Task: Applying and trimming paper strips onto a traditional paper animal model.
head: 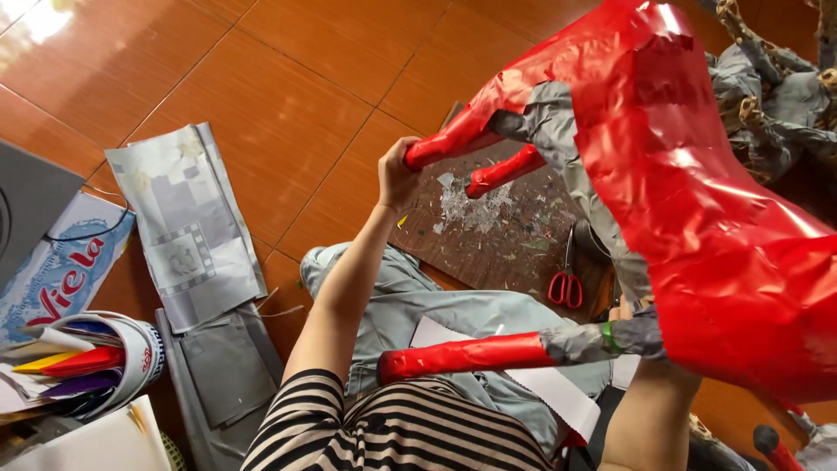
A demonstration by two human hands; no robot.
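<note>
I hold a grey papier-mâché animal figure (558, 122) above my lap, with a large shiny red paper sheet (715, 218) draped over its body. My left hand (397, 174) is closed around the tip of one red-wrapped leg (453, 135). A second red leg (506, 170) sticks out just beside it, and a third red leg (462, 356) points left over my knees. My right forearm (645, 419) rises under the figure; its hand is hidden behind the figure and the red sheet.
Red-handled scissors (565, 283) lie on a dark, scrap-strewn board (514, 235) on the tiled floor. A white paper piece (558, 392) rests on my lap. Grey printed sheets (187, 227) and a bucket of coloured paper rolls (139, 349) sit at left. Another grey figure (776, 96) stands top right.
</note>
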